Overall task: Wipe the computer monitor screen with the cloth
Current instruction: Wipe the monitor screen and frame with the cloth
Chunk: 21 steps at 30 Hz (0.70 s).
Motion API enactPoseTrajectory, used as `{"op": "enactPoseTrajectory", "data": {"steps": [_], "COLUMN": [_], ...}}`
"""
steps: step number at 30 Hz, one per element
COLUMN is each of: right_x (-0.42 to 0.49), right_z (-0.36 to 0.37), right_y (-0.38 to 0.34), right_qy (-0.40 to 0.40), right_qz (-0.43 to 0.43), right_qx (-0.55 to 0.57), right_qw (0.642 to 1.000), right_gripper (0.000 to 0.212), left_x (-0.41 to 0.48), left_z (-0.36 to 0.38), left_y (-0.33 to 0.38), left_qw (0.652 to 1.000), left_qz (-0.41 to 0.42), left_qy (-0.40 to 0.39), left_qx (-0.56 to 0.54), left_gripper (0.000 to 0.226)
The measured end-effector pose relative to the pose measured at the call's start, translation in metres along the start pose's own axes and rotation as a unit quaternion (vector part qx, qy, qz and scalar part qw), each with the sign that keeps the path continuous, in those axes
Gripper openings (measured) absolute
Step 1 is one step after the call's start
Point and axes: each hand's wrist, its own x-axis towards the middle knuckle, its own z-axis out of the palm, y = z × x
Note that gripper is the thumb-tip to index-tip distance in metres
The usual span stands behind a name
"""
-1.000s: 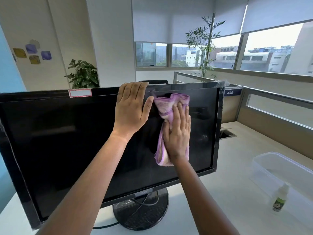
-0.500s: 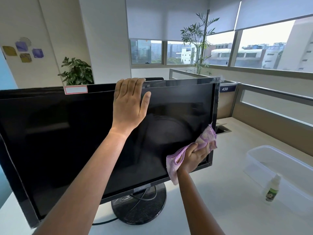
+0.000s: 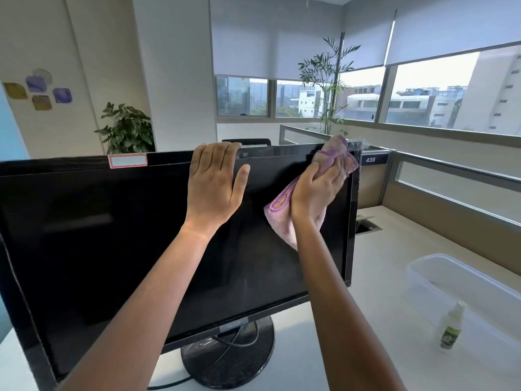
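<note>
A black computer monitor stands on a round base on the white desk, its dark screen facing me. My left hand lies flat on the screen with its fingers hooked over the top edge near the middle. My right hand presses a pink and purple cloth against the screen's upper right corner. The cloth bunches up over the top bezel and hangs down below my wrist.
A clear plastic tub sits on the desk at the right, with a small spray bottle in front of it. Cables run from the monitor base. Low partitions and windows stand behind.
My right hand has swept the cloth from the screen's upper middle down to the lower right corner, then up to the upper right corner. The left hand has stayed on the top edge.
</note>
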Motion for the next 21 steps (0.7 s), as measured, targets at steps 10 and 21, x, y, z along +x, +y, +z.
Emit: {"op": "enactPoseTrajectory", "data": {"steps": [10, 21], "right_x": [0.002, -0.078], "right_z": [-0.022, -0.058], "right_y": [0.059, 0.13], "right_qy": [-0.012, -0.023], "right_qz": [-0.081, 0.132], "right_qx": [-0.151, -0.187], "right_qw": [0.985, 0.973], "right_gripper": [0.051, 0.067], "left_x": [0.003, 0.002], "left_z": [0.006, 0.005], "left_y": [0.001, 0.003], "left_qw": [1.0, 1.0], "left_qz": [-0.002, -0.01], "left_qy": [0.022, 0.007], "left_qx": [-0.001, -0.005], "left_gripper": [0.049, 0.052]}}
